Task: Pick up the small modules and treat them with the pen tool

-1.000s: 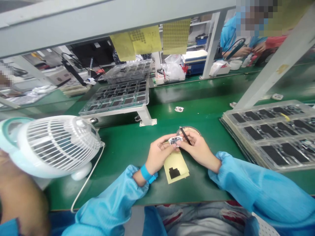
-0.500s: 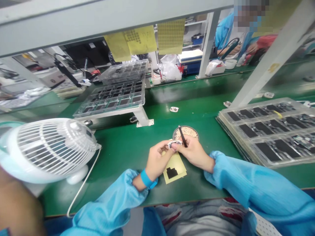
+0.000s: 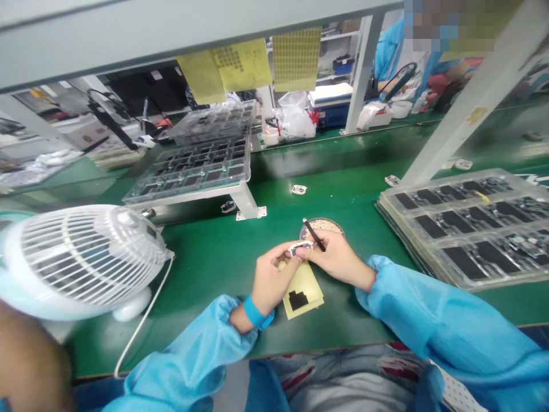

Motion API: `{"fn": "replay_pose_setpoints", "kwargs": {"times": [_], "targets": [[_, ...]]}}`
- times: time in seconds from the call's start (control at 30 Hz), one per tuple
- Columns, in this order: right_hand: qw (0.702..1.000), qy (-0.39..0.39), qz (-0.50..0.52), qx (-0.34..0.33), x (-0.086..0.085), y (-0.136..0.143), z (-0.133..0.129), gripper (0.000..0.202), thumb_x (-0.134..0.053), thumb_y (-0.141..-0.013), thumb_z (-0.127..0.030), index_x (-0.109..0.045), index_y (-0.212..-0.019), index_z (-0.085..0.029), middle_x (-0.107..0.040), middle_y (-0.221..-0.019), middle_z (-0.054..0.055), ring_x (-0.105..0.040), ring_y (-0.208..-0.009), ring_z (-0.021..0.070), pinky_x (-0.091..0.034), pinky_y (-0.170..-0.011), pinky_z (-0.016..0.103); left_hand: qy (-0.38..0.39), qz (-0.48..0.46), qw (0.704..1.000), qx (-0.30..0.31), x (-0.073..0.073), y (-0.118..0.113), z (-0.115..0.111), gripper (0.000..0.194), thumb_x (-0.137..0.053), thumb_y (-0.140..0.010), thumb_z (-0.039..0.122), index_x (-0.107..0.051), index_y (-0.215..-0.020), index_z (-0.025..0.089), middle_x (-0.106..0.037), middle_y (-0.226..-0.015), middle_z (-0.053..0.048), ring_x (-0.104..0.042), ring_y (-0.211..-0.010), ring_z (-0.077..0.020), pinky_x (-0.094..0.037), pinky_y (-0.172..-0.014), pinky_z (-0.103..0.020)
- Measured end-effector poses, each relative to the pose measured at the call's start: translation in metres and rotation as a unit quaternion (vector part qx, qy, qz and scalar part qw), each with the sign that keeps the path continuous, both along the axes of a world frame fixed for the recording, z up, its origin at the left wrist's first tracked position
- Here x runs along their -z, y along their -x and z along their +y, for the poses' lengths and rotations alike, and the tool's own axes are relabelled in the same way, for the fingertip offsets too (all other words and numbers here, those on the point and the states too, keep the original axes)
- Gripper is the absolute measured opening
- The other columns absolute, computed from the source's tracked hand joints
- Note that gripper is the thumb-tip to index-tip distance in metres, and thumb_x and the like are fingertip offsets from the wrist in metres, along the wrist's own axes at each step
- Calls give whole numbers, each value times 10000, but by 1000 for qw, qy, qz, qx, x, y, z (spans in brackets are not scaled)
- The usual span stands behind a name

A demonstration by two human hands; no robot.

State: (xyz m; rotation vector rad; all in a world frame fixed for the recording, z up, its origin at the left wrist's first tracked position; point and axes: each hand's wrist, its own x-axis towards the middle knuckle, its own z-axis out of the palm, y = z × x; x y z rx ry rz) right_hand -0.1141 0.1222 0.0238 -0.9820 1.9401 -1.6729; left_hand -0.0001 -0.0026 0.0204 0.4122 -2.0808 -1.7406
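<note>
My left hand (image 3: 274, 276) is closed, pinching a small white part (image 3: 301, 247) with dark insides between thumb and fingers. My right hand (image 3: 338, 257) also has its fingertips at the right end of that part. A slim black tool (image 3: 314, 233) with a pale end is held in the same right hand, slanting up to the left; its lower end is hidden. Beneath the hands lies a yellow sheet (image 3: 306, 283) bearing a black stepped sticker (image 3: 297, 300). Right behind them stands a round dish (image 3: 329, 222) of small beige pieces, partly covered by my fingers.
A white fan (image 3: 86, 257) stands at left, its cord (image 3: 137, 326) running over the green bench (image 3: 206, 263). Stacked clear trays (image 3: 463, 229) of dark parts lie at right. Another tray (image 3: 193, 166) rests on a raised shelf. A loose white part (image 3: 299, 189) lies ahead. People are nearby.
The black tool has tilted further left at its upper end. The white part has turned slightly between my fingers. Both hands stay in nearly the same place.
</note>
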Motion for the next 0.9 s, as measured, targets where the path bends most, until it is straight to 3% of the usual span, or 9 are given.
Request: {"fn": "replay_pose_setpoints", "kwargs": {"times": [0.17, 0.33, 0.63, 0.73, 0.9], "targets": [[981, 38, 187, 21, -9, 13, 12, 152, -640, -907, -354, -678, -935, -208, -662, -928, 63, -605, -897, 207, -481, -863, 367, 113, -5, 994, -11, 3, 4, -7, 207, -677, -833, 231, -769, -1017, 203, -734, -889, -40, -621, -774, -166, -493, -738, -275], [960, 71, 268, -36, -5, 17, 15, 98, -650, -903, -279, -711, -955, -222, -644, -846, 51, -602, -835, 204, -498, -810, 376, 148, -6, 989, -5, 4, 5, -9, 203, -650, -847, 225, -759, -1018, 206, -714, -870, -31, -587, -744, -149, -456, -691, -256], [946, 18, 318, -63, 3, 18, 19, 194, -587, -936, -257, -705, -1089, -246, -650, -961, 75, -616, -899, 206, -522, -807, 362, 158, -24, 987, 0, 4, 6, -11, 222, -649, -835, 222, -758, -1028, 204, -732, -891, -32, -594, -746, -150, -451, -691, -259], [942, 0, 329, -72, 3, 16, 19, 186, -573, -932, -243, -704, -1064, -241, -651, -987, 83, -612, -916, 212, -519, -813, 361, 136, -37, 990, 5, 6, 6, -11, 231, -648, -838, 236, -754, -1037, 188, -745, -944, -49, -618, -779, -161, -469, -708, -269], [961, 32, 270, -60, 0, 22, 17, 91, -636, -890, -270, -701, -933, -222, -675, -899, 57, -618, -847, 201, -506, -795, 348, 79, -50, 996, 11, 9, 7, -12, 241, -673, -829, 263, -755, -1037, 174, -742, -891, -53, -644, -787, -180, -507, -729, -285]]}}
